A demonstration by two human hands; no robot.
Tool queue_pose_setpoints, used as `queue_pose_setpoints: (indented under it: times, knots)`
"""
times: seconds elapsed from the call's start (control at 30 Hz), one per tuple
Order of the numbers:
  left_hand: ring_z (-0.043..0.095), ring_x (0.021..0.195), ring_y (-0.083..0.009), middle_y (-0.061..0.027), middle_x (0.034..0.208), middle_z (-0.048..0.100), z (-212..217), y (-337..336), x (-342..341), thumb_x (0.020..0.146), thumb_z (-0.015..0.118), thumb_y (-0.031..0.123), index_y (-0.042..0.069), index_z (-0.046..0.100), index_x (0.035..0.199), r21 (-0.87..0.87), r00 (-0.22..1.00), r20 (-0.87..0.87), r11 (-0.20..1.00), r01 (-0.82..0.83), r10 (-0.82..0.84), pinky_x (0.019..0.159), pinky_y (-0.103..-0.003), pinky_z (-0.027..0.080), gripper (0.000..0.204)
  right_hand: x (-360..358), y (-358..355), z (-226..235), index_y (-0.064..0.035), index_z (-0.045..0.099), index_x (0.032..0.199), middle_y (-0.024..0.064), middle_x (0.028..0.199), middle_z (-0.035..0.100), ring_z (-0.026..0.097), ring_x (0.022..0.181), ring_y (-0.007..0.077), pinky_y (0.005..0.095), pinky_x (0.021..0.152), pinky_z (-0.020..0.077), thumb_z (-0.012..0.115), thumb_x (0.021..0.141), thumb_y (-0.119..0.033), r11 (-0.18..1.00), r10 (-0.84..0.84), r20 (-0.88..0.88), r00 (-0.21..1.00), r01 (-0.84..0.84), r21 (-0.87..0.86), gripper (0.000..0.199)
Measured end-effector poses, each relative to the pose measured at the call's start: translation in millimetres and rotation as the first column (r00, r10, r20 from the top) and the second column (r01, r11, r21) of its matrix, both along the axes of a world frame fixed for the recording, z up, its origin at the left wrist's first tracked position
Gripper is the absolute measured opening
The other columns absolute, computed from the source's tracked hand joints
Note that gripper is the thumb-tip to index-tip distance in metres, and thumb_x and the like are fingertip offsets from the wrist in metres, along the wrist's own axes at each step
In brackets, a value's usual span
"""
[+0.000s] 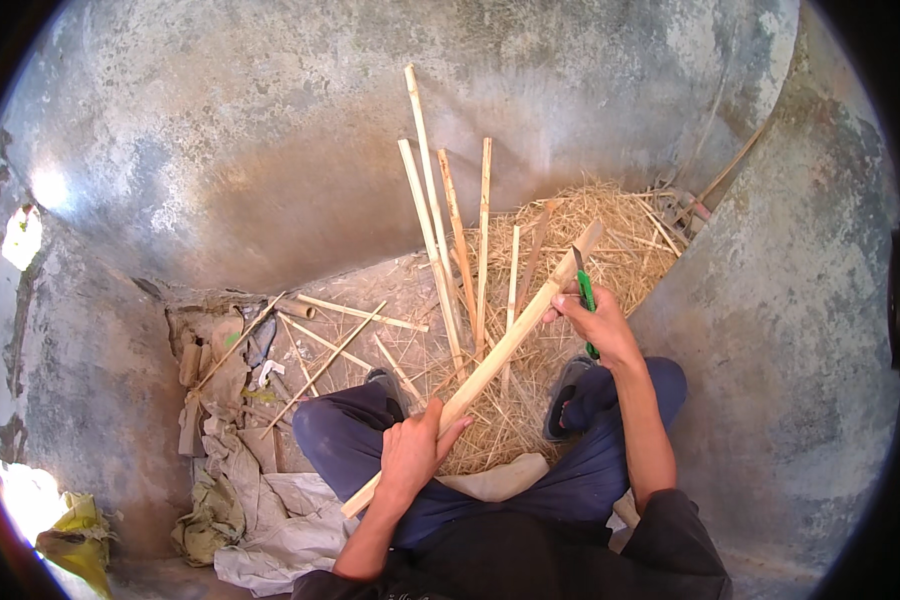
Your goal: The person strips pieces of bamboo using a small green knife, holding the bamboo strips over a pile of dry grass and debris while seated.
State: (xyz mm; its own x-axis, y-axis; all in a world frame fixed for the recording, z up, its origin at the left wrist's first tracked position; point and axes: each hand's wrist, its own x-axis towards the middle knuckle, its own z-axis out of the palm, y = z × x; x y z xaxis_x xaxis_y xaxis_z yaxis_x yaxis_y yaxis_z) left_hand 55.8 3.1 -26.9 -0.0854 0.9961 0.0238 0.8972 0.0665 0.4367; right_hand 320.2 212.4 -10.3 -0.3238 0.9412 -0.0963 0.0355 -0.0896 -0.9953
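A long pale split-bamboo strip (505, 347) lies slantwise across my lap, its far end up to the right. Around its lower part my left hand (413, 455) is closed, thumb along the edge. My right hand (600, 325) grips a green utility knife (585, 290), whose dark blade rests by the upper end of the strip. The fingertips of that hand also touch the strip's edge. Part of the knife's handle is hidden in the palm.
Several bamboo strips (484, 230) lean against the concrete wall (300, 130). Shavings (610, 225) pile up at the far right and between my feet. Thin sticks (340, 350) and crumpled sacks (285, 540) lie to the left. Another wall (770, 380) stands close on my right.
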Motion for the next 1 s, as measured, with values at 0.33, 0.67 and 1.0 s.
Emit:
queue_pose_setpoints:
  times: [0.33, 0.67, 1.0]
  knots:
    - [0.072, 0.077, -0.0496, -0.0261, 0.071, 0.069, 3, -3, -7, 0.105, 0.068, 0.054, 0.001, 0.066, 0.104, -0.076, 0.993, 0.115, 0.997, 0.028, -0.019, 0.070, -0.059, 0.055, 0.053, 15, 10, -27, 0.0020, 0.075, 0.113, 0.0052, 0.087, 0.075, 0.066, 0.084, 0.0119, 0.0316, 0.080, 0.0508, 0.070, 0.105, -0.015, 0.984, 0.003, 0.104, 0.995, -0.021, 0.178, 0.019]
    - [0.067, 0.079, -0.0479, -0.0256, 0.074, 0.066, 14, 0, -15, 0.105, 0.070, 0.050, 0.003, 0.066, 0.099, -0.108, 0.992, 0.126, 0.994, -0.002, 0.016, 0.074, -0.056, 0.051, 0.047, 11, -5, -18, -0.0026, 0.081, 0.116, 0.0097, 0.103, 0.079, 0.075, 0.088, 0.0205, 0.0346, 0.085, 0.0562, 0.073, 0.101, -0.007, 0.820, -0.354, 0.174, 0.919, 0.216, 0.530, 0.018]
    - [0.074, 0.078, -0.0434, -0.0215, 0.074, 0.071, 28, 16, -24, 0.104, 0.069, 0.052, 0.004, 0.068, 0.099, -0.027, 0.992, -0.117, 0.999, 0.037, -0.039, 0.071, -0.054, 0.057, 0.048, -22, -68, 4, -0.0151, 0.078, 0.127, 0.0071, 0.118, 0.078, 0.078, 0.088, 0.0283, 0.0440, 0.075, 0.0622, 0.087, 0.076, -0.002, 0.604, -0.077, 0.549, 0.832, -0.399, 0.690, 0.054]
